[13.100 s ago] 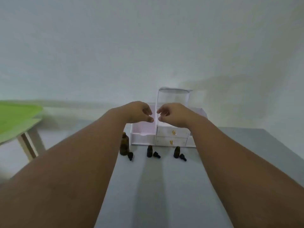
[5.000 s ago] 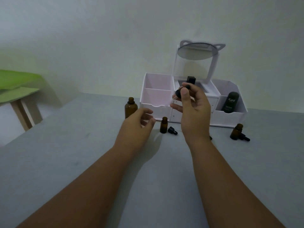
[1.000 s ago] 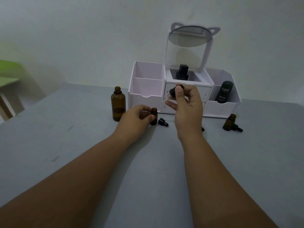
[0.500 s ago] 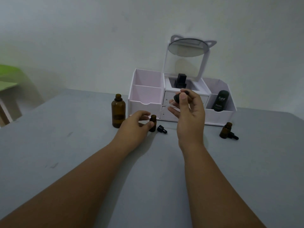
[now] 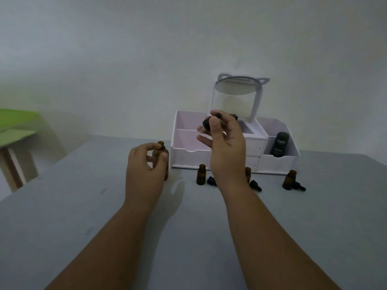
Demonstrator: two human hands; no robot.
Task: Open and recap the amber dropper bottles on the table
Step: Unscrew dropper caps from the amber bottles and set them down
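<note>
Now left hand (image 5: 144, 170) shifted to large bottle (image 5: 165, 170) — right hand (image 5: 227, 147) keeps dropper (image 5: 207, 123).

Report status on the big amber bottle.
Left hand holds big amber bottle, uncapped. Right hand pinches dropper cap, raised to its right. Nothing between cap and neck.

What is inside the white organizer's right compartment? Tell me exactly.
A dark bottle labelled Kahf stands upright in the right compartment of the white organizer. The front wall hides its base and the compartment floor, so anything lying low there cannot be seen.
</note>
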